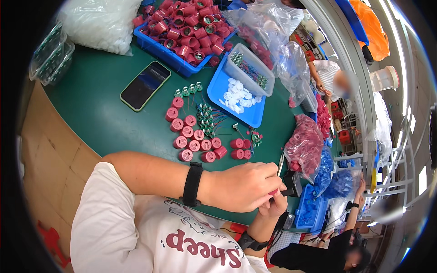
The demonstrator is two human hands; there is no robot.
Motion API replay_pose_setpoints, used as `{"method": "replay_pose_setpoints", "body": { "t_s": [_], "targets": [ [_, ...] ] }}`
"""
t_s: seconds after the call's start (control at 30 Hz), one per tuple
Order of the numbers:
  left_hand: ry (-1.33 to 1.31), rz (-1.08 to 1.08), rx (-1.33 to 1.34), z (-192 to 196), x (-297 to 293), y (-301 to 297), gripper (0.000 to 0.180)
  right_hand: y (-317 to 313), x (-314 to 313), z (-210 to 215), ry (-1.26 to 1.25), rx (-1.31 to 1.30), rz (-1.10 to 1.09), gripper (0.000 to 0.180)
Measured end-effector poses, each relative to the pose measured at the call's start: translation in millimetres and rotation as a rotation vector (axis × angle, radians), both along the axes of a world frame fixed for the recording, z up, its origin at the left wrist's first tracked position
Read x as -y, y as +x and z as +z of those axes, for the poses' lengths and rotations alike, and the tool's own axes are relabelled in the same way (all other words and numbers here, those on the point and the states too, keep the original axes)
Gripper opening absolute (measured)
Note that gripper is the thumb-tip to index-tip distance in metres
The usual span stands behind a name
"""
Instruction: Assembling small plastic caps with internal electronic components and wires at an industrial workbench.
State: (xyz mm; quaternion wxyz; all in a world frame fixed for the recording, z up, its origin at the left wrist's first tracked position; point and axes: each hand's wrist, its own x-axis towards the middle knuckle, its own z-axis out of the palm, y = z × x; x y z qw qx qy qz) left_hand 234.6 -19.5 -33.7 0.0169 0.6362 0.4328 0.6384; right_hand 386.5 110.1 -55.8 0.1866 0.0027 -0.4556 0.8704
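Observation:
My left hand (248, 184), with a black strap at the wrist, is closed, its fingertips pressed to a small pinkish-red cap (273, 192). Just beneath it my right hand (275, 205) pinches the same cap; most of the cap is hidden by fingers. Beyond my left knuckles shows a thin light-coloured stick-like tool (281, 164); I cannot tell whether a hand touches it. To the left of the hands stand several pinkish-red caps (194, 145) in rows. Small green circuit boards with thin wires (205, 119) lie behind them. Two small groups of caps (237, 154) sit nearer my hands.
A blue crate (182, 66) heaped with red caps stands at the back. A blue tray (255, 119) holds white discs and a clear bin (268, 84) of wired boards. A phone (145, 86) lies on the green table (95, 104). Bags of red parts (305, 145) stand right; co-workers sit beyond.

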Motion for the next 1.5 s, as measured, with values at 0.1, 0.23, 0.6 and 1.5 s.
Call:
{"method": "replay_pose_setpoints", "body": {
  "t_s": [0.1,0.23,0.6,1.5],
  "targets": [
    [-0.022,0.003,0.003,0,1,-1,0.029,-4,2,-5,-0.067,-0.022,0.044,0.023],
    [-0.002,0.0,-0.004,1,0,-1,0.024,-5,1,-4,-0.134,-0.066,0.089,0.021],
    [-0.05,-0.063,0.042,-11,2,16,0.028,23,20,23,0.186,0.163,-0.104,0.019],
    [-0.682,0.035,-0.067,-106,-19,28,0.031,-14,15,-41,0.511,0.023,-0.237,0.051]
  ]
}}
